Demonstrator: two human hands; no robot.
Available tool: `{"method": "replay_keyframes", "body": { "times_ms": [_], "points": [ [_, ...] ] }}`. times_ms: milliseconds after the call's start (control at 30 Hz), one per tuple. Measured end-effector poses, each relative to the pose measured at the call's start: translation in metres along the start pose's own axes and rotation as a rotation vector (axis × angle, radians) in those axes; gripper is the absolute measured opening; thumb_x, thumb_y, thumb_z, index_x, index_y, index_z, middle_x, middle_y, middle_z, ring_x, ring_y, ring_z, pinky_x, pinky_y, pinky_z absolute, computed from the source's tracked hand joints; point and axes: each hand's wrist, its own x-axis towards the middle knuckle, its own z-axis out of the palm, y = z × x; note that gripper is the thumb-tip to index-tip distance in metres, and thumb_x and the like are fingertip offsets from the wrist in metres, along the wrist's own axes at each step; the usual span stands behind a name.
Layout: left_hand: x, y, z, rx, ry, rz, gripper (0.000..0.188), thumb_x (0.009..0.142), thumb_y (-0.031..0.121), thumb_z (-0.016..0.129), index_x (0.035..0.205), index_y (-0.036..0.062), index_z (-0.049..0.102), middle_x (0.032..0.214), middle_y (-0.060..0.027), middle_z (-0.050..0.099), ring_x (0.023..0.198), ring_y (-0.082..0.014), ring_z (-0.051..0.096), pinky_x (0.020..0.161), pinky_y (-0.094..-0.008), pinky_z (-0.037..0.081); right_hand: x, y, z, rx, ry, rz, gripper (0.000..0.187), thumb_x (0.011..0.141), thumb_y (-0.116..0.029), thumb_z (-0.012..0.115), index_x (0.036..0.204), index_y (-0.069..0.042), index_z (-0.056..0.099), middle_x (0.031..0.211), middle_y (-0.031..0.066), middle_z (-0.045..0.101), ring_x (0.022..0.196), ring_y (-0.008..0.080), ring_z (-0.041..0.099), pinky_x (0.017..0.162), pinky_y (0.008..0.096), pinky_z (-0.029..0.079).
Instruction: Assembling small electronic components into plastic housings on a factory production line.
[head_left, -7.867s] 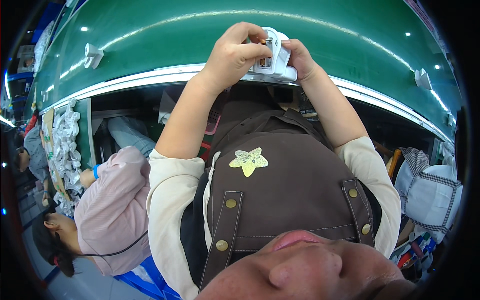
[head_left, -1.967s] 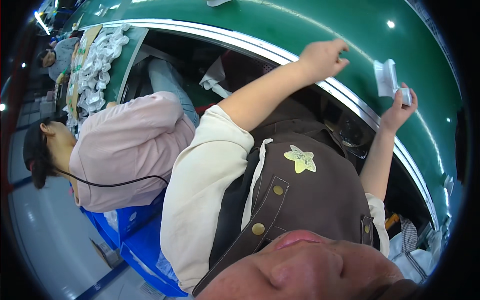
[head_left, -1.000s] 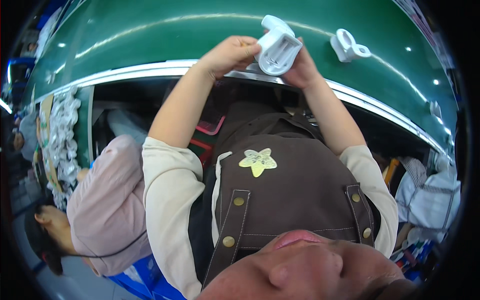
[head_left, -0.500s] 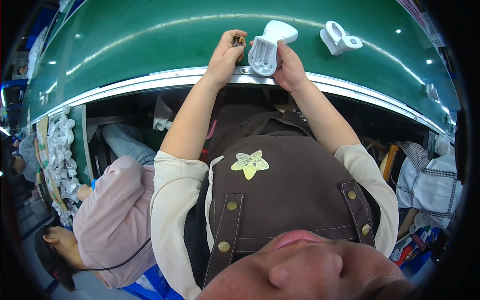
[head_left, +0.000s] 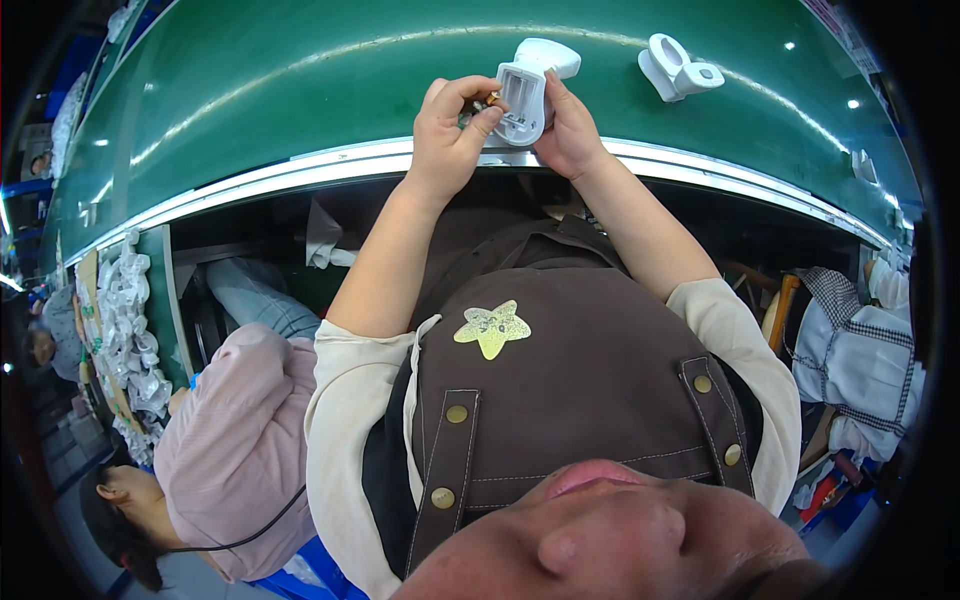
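Observation:
My right hand [head_left: 572, 130] grips a white plastic toy toilet [head_left: 521, 98] above the near edge of the table, its open battery compartment facing me. Small dark batteries with a gold-coloured end [head_left: 491, 99] sit between the thumb and fingers of my left hand [head_left: 450, 130], right beside the compartment's left rim. Their exact number is hidden by the fingers. A second white toy toilet [head_left: 680, 68], with an oval opening, lies on the table to the right, apart from both hands.
The green table [head_left: 330, 90] has a metal strip [head_left: 300, 172] along its near edge. To my left, a person in a pink top [head_left: 235, 430] bends beside many clear-wrapped white pieces [head_left: 135, 330]. White cloth with checked trim [head_left: 860, 360] hangs at the right.
My left hand has moved right with the batteries, up to the toy toilet's compartment. The toy toilet and my right hand have shifted slightly left.

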Motion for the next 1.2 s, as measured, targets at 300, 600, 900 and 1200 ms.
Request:
{"method": "replay_keyframes", "body": {
  "times_ms": [300,600,900,1200],
  "points": [
    [0.012,0.007,0.012,-0.269,0.194,0.112,0.021,0.087,0.0,0.069,0.105,0.0036,0.058,0.101,-0.0059,0.06,0.092,-0.0102,0.054,0.081,-0.023,0.044,-0.003,-0.009,0.013,0.044,0.039,0.022,0.052,0.101,-0.044,0.048,0.131,0.0,0.051,0.124,0.0128,0.061,0.114,0.0252,0.06,0.102,0.0424,0.045],
    [0.017,0.0,0.035,0.094,0.368,0.135,0.02,0.079,0.0,0.076,0.091,0.0037,0.06,0.09,-0.0008,0.058,0.076,-0.0085,0.052,0.067,-0.0227,0.044,0.001,-0.005,0.001,0.023,0.025,0.035,0.049,0.105,-0.043,0.037,0.136,-0.007,0.049,0.131,0.0096,0.058,0.121,0.0238,0.056,0.106,0.0418,0.042],
    [0.006,-0.001,0.044,0.374,0.432,0.229,0.023,0.074,0.007,0.081,0.088,0.0026,0.063,0.079,-0.0084,0.057,0.066,-0.0223,0.059,0.058,-0.0322,0.049,0.003,0.001,-0.002,-0.008,0.017,-0.065,0.053,0.104,-0.046,0.035,0.137,-0.006,0.046,0.134,0.0146,0.056,0.124,0.0269,0.054,0.107,0.0428,0.041],
    [0.001,0.001,0.036,0.268,0.327,0.096,0.025,0.075,-0.002,0.076,0.097,0.0012,0.063,0.093,-0.0087,0.055,0.077,-0.0183,0.056,0.067,-0.029,0.048,0.003,0.004,0.0,-0.02,0.015,-0.062,0.055,0.104,-0.047,0.036,0.137,-0.005,0.045,0.133,0.0156,0.056,0.122,0.0276,0.055,0.107,0.0426,0.042]
  ]
}}
